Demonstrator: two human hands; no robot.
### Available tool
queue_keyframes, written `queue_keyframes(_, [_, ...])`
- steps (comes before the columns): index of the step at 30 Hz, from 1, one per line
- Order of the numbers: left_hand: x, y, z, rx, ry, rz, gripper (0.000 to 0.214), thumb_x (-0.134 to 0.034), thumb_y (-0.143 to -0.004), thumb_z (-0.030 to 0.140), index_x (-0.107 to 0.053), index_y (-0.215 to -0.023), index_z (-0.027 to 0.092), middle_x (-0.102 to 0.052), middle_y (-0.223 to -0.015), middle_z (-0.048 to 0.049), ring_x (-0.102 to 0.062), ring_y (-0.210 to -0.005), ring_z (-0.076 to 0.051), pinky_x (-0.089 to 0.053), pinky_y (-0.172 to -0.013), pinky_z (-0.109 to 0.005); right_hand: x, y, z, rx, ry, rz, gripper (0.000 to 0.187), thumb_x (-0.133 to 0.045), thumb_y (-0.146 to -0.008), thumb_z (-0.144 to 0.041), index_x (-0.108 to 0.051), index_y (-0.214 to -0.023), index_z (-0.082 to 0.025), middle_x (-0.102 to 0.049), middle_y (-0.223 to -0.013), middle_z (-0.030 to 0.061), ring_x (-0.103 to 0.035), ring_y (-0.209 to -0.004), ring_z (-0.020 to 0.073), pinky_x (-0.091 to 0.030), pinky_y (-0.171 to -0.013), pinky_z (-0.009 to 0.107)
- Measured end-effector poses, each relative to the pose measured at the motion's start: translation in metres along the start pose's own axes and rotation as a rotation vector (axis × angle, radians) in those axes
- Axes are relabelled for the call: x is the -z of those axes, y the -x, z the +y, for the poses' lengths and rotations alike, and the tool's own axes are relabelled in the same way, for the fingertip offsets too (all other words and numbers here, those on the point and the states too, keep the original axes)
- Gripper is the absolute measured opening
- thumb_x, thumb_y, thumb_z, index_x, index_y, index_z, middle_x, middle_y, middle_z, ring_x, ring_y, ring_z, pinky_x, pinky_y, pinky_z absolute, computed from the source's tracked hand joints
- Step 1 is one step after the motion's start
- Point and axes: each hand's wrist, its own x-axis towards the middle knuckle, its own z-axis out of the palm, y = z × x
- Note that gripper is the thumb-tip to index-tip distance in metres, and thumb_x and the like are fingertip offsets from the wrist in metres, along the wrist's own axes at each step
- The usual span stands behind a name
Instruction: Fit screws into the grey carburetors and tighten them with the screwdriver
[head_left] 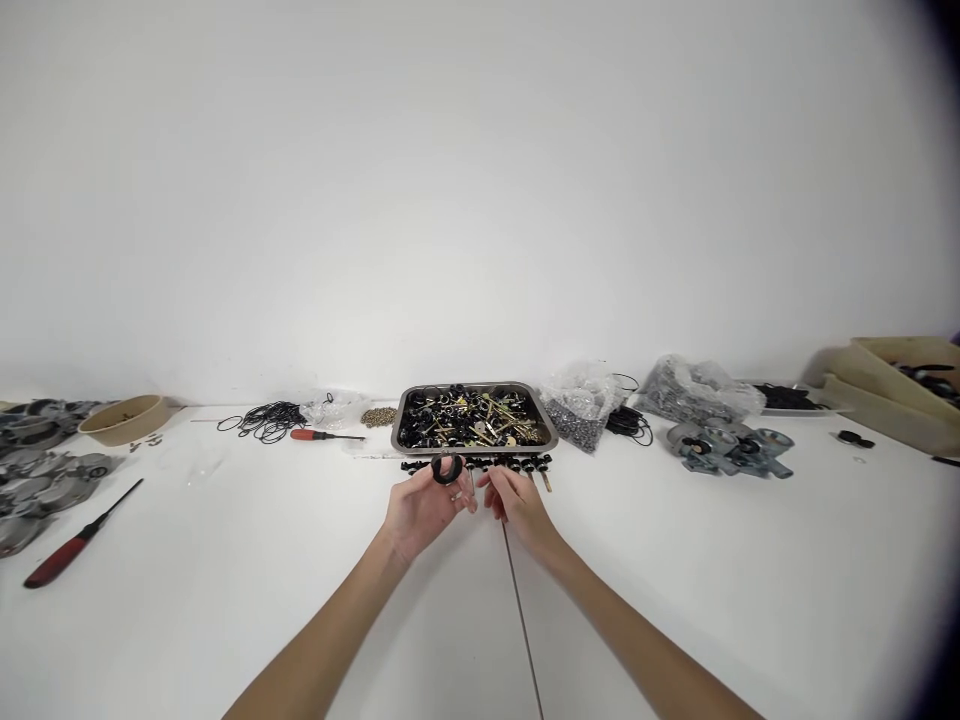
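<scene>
Item in hand: a black ring point(448, 481), located just in front of the near edge of the tray point(480, 449), left of its middle. The left hand point(420, 512) has its grip closed on the ring, palm turned up. The right hand point(523, 508) is just beside it, fingers curled; whether its grip is clamped on anything cannot be told.

Handling, as judged: light, fairly stiff, plastic or hard rubber, not fragile, possibly slippery if oiled. Recommended hold: opposite sides of the outer rim, leaving the bore free.

Materials: the tray is metal, rectangular, round-cornered, filled with glossy black fittings and brass-coloured pins. Small black parts point(534, 464) form a row along its near side. Left of the tray: brass-coloured beads point(379, 417), a red-handled screwdriver point(304, 435) and thin, pliable black cords point(274, 421). Right of the tray: crinkled clear bags point(583, 400) and rounded blue-grey castings point(731, 447), apparently metal. The surface point(622, 540) is smooth and white.
</scene>
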Motion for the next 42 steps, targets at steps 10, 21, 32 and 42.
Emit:
queue_keyframes(10, [0.001, 0.000, -0.004, 0.053, 0.252, 0.063, 0.037, -0.043, -0.087, 0.048, -0.056, -0.086, 0.013, -0.044, -0.075, -0.0048, -0.046, -0.069, -0.016, -0.040, -0.068, -0.032, 0.000, 0.001, -0.001, 0.042, 0.089, -0.039, 0.042, -0.039, -0.090, -0.047, -0.060, -0.076, -0.013, -0.054, -0.059, 0.0012, -0.045, -0.047, 0.0091, -0.034, -0.046, 0.021])
queue_keyframes(21, [0.005, -0.001, -0.004, 0.034, 0.246, 0.064, 0.044, -0.042, -0.086, 0.054, -0.055, -0.078, 0.012, -0.043, -0.070, -0.0033, -0.049, -0.066, -0.017, -0.039, -0.066, -0.032, -0.002, 0.001, 0.005, 0.058, 0.160, -0.079, 0.044, -0.038, -0.090, -0.050, -0.061, -0.078, -0.014, -0.054, -0.060, 0.0012, -0.046, -0.049, 0.0104, -0.036, -0.048, 0.022])
queue_keyframes(32, [0.004, 0.000, -0.002, 0.005, 0.153, 0.037, 0.020, -0.049, -0.086, 0.034, -0.055, -0.084, 0.014, -0.049, -0.079, -0.0044, -0.052, -0.068, -0.016, -0.041, -0.069, -0.032, -0.003, 0.002, 0.005, 0.049, 0.232, -0.105, 0.046, -0.037, -0.091, -0.051, -0.060, -0.075, -0.015, -0.053, -0.057, 0.0004, -0.044, -0.046, 0.0099, -0.033, -0.047, 0.022])
queue_keyframes(42, [0.011, -0.003, 0.010, -0.135, -0.045, 0.216, 0.038, -0.069, -0.072, 0.021, -0.052, -0.106, 0.020, -0.054, -0.084, -0.0029, -0.054, -0.065, -0.013, -0.042, -0.061, -0.029, -0.001, 0.002, 0.007, 0.091, 0.250, -0.121, 0.042, -0.038, -0.092, -0.045, -0.059, -0.072, -0.016, -0.052, -0.055, -0.0006, -0.044, -0.046, 0.0095, -0.032, -0.047, 0.021])
